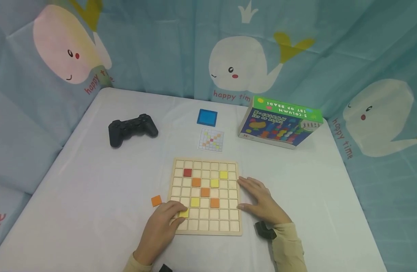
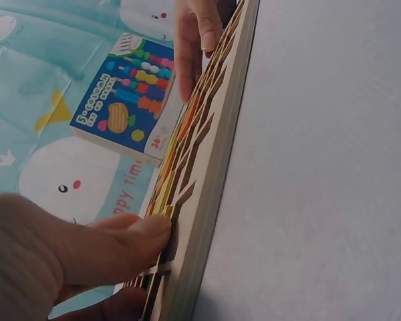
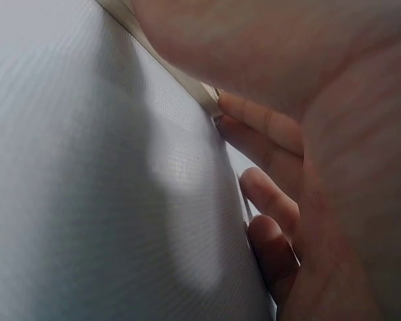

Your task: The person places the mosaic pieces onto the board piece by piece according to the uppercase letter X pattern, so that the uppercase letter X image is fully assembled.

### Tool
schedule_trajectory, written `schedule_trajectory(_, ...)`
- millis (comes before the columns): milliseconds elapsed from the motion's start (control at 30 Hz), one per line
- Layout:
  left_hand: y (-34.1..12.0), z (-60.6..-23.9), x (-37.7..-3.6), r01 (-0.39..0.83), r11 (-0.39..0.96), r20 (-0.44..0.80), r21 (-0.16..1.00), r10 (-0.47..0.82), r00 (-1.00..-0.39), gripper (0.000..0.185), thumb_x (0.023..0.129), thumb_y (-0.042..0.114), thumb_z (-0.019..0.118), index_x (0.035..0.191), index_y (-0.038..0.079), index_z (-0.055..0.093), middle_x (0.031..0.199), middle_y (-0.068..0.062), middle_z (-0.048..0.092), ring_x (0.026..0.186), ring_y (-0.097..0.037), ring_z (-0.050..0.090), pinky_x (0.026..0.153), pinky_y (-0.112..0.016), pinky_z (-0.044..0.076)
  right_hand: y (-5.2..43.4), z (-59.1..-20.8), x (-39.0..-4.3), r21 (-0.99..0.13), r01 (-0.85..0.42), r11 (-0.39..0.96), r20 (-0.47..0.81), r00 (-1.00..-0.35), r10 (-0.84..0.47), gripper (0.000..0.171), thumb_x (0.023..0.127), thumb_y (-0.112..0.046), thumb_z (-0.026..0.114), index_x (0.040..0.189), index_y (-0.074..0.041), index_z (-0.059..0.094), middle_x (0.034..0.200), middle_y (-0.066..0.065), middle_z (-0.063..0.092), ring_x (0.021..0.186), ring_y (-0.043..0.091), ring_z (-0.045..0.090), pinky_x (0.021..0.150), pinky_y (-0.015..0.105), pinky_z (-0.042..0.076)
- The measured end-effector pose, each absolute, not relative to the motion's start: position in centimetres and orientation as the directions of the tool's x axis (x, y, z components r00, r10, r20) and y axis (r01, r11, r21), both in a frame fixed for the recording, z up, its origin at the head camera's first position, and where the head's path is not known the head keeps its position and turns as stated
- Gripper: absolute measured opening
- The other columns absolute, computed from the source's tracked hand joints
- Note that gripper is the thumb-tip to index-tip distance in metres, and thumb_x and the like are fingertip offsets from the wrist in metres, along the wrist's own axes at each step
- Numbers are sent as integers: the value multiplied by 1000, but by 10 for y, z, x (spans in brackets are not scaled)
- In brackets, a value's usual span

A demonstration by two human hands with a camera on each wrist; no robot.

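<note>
Black game controller (image 1: 132,129) at about 10 o'clock from the wooden grid board (image 1: 206,196), well apart from it, on the white table (image 1: 92,181). Loose orange tile (image 1: 156,200) on the table just beside the board's left edge, at 9 o'clock from board centre. Left hand (image 1: 162,226) comes in from 7 o'clock, fingers together and bent down onto a yellow tile (image 1: 183,213) in the board's lower-left corner area; fingertips press it; left wrist view shows the thumb against the board's edge, though whether the tile is pinched or only pushed is hard to tell. On the board: red tile (image 1: 187,172) at upper left, orange and yellow tiles running diagonally across the middle. Past the board at 12 o'clock, a small pattern card (image 1: 211,140), and beyond that a blue square box (image 1: 206,117). Right hand (image 1: 261,202) lies flat on the table at 3 o'clock of the board, fingers straight and slightly apart, fingertips touching the board's right edge, thumb near the lower right side. Holds nothing. Green and blue bead-set box (image 1: 279,122) at 1 o'clock, well apart from the board, tilted.
</note>
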State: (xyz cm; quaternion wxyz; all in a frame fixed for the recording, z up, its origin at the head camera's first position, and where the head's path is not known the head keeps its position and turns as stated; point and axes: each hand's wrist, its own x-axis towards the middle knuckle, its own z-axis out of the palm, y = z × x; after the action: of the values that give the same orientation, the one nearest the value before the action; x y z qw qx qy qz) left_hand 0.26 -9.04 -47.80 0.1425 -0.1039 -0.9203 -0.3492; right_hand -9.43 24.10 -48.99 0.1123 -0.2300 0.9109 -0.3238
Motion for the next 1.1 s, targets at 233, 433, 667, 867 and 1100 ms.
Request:
schedule_trajectory(233,-90,-478,4,246,745,288,620,75,-955,31,67,9,85,93,19,72,98,10,68,91,-6,58,76,-26,51,240,-489,-92,-638,-351,685,-50,-869,-493,80,79,-49,72,147,-27,38,154,-7,33,143,28,22,108,65,17)
schedule_trajectory(433,-93,-475,3,269,742,310,613,87,-947,29,70,8,83,95,19,71,99,10,67,94,-7,60,78,-29,52,240,-490,-91,-624,-369,689,-41,-865,-500,79,79,-50,71,147,-27,37,153,-8,33,143,27,22,109,63,17)
schedule_trajectory(667,-111,-468,-4,101,785,290,611,-104,-951,35,76,6,79,109,6,66,104,-7,61,93,-21,59,75,-41,51,240,-489,-94,-622,-373,688,-37,-864,-501,79,79,-49,72,147,-26,37,154,-7,33,143,27,22,109,63,16)
schedule_trajectory(867,-125,-472,-5,-79,809,174,583,-219,-960,40,75,5,79,112,-1,65,105,-16,57,88,-29,55,72,-43,47,240,-488,-94,-622,-361,695,-49,-868,-494,80,79,-50,71,147,-26,37,154,-7,33,144,27,21,109,63,16)
schedule_trajectory(1100,-126,-472,-5,-87,812,159,577,-217,-963,31,77,6,77,106,0,68,103,-15,57,91,-29,56,74,-43,47,239,-488,-92,-631,-353,691,-51,-869,-492,79,79,-51,71,147,-27,38,154,-8,32,144,27,20,109,63,15)
